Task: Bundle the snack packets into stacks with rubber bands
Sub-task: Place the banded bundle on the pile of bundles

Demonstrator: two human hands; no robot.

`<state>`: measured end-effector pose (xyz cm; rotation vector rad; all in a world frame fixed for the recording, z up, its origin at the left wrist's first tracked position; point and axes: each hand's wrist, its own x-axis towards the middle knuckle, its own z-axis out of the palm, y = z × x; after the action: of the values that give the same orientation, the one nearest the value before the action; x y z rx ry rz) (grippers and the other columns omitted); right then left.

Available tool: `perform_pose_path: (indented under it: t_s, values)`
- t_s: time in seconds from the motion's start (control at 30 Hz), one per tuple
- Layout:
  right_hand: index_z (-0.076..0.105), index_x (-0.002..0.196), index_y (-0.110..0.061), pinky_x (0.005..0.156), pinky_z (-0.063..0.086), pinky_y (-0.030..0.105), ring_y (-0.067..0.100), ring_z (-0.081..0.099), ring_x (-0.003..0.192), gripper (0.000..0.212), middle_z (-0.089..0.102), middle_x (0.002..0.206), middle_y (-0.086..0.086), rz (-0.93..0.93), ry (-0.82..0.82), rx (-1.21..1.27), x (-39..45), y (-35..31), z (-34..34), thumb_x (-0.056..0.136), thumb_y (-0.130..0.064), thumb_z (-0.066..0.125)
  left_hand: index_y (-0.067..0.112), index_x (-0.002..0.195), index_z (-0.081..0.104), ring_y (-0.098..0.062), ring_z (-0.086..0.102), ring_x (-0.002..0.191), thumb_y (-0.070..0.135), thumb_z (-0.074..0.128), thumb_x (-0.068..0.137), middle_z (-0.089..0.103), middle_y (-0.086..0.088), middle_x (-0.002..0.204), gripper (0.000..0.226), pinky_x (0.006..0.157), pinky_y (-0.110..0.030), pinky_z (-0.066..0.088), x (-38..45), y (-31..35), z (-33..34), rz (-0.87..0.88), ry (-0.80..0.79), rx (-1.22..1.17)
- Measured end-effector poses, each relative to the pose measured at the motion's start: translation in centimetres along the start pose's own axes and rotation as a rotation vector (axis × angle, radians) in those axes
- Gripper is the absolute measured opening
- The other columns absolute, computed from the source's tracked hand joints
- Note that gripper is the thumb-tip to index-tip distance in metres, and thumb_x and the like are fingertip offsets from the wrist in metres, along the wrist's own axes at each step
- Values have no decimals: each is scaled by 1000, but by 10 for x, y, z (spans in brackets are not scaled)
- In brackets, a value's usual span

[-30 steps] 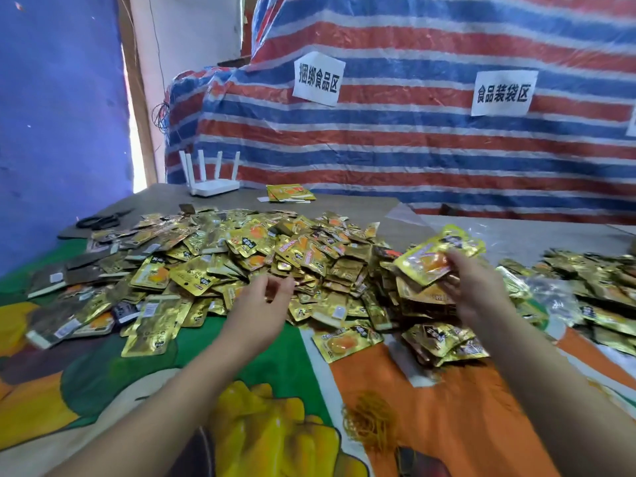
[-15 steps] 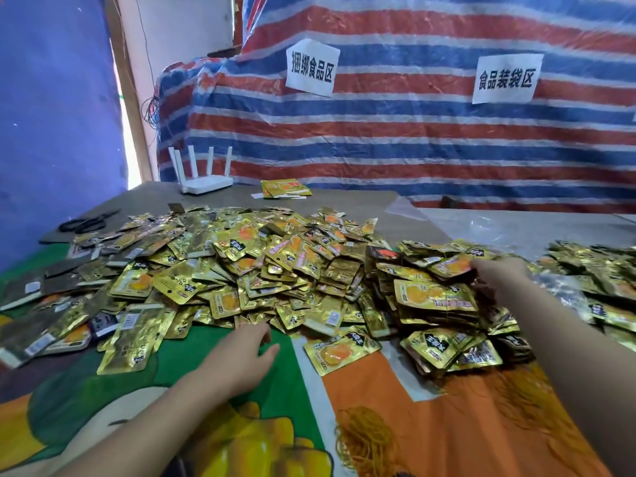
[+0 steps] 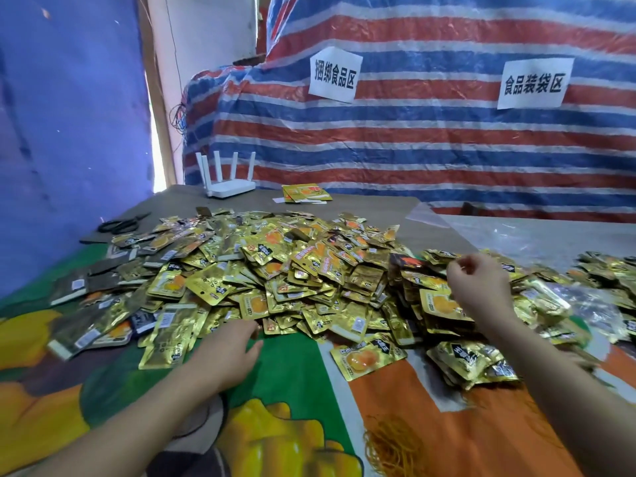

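Observation:
A big heap of gold snack packets (image 3: pixel 282 270) covers the middle of the table. My left hand (image 3: pixel 227 352) lies low on the colourful cloth at the heap's near edge, its straight fingers touching the nearest packets and holding nothing. My right hand (image 3: pixel 478 287) hovers over the right side of the heap with loosely curled fingers and nothing visible in them. One loose packet (image 3: pixel 366 356) lies face up between my hands. A small clump of packets (image 3: pixel 471 363) sits under my right forearm. A tangle of orange rubber bands (image 3: pixel 392 445) lies near the front edge.
More gold packets (image 3: pixel 605 273) and clear plastic bags (image 3: pixel 516 235) spread to the right. A white router (image 3: pixel 227 187), black scissors (image 3: pixel 120 223) and a few packets (image 3: pixel 304 193) sit at the back. A striped tarp (image 3: pixel 413 139) with two paper signs stands behind.
My right hand has set its packets down on the heap and now hovers with nothing in it. My left hand has dropped from mid-air to the cloth at the heap's edge.

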<state>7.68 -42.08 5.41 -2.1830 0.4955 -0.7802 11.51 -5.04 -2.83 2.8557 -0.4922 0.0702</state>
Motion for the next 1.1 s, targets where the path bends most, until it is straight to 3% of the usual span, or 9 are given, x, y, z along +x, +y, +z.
perform_pose_path:
  t_s: [0.17, 0.27, 0.37, 0.5, 0.67, 0.8, 0.87, 0.97, 1.1]
  values:
    - [65, 86, -24, 55, 39, 18, 2, 56, 68, 11, 64, 81, -9, -360, -519, -185, -67, -37, 60, 96, -23, 59, 20, 107, 52, -16, 56, 92, 38, 45, 100, 57, 1, 105, 21, 80, -34, 52, -2, -22, -4, -25, -51, 131]
    - [65, 97, -19, 65, 48, 26, 11, 60, 78, 14, 66, 90, -6, -645, -736, -503, -85, -41, 96, 97, -18, 52, 18, 92, 50, -20, 56, 85, 31, 42, 101, 54, -1, 91, 17, 70, -35, 49, -3, -36, -8, -92, 21, 191]
    - [62, 107, -15, 71, 44, 29, 21, 57, 90, 18, 63, 101, 2, -797, -759, -797, -74, -47, 116, 96, -8, 50, 18, 95, 50, -23, 59, 91, 30, 43, 101, 57, -2, 95, 15, 70, -36, 50, -2, -57, -18, -237, 100, 236]
    - [50, 136, -18, 80, 46, 32, 23, 56, 114, 38, 54, 129, 5, -840, -778, -1054, -35, -41, 126, 99, -18, 53, 13, 116, 50, -25, 60, 102, 42, 55, 96, 61, -6, 111, 36, 73, -35, 47, 4, -81, -25, -414, 63, 202]
    - [42, 144, -21, 86, 53, 33, 21, 56, 115, 56, 53, 133, 4, -997, -835, -1117, -3, -30, 137, 93, -6, 58, 11, 126, 42, -28, 57, 112, 42, 72, 86, 57, -9, 124, 59, 84, -39, 51, 19, -88, -26, -547, -31, 53]
    - [42, 145, -22, 100, 47, 37, 20, 49, 126, 64, 47, 143, -1, -1012, -905, -1077, 8, -26, 142, 88, -29, 71, 11, 131, 40, -30, 50, 122, 42, 83, 74, 44, -12, 135, 78, 94, -42, 47, 18, -92, -21, -580, 4, 1]
    - [42, 144, -25, 103, 42, 35, 17, 45, 128, 70, 47, 142, -5, -1030, -935, -1082, 10, -25, 142, 84, -42, 74, 11, 134, 42, -30, 49, 124, 38, 84, 73, 44, -12, 139, 79, 95, -39, 46, 12, -98, -18, -575, 34, -93]
    - [45, 138, -24, 101, 38, 30, 16, 49, 121, 57, 54, 131, -5, -1058, -907, -1033, 4, -31, 145, 88, -39, 70, 17, 137, 38, -29, 58, 113, 35, 81, 79, 54, -9, 135, 74, 81, -35, 51, 0, -107, -16, -534, 49, -224]
    - [50, 123, -16, 73, 34, 13, 11, 53, 91, 39, 54, 101, -9, -881, -940, -744, -20, -48, 147, 94, -37, 65, 20, 146, 31, -27, 62, 106, 39, 76, 83, 49, -8, 145, 80, 80, -39, 56, -17, -114, -21, -537, 101, -328]
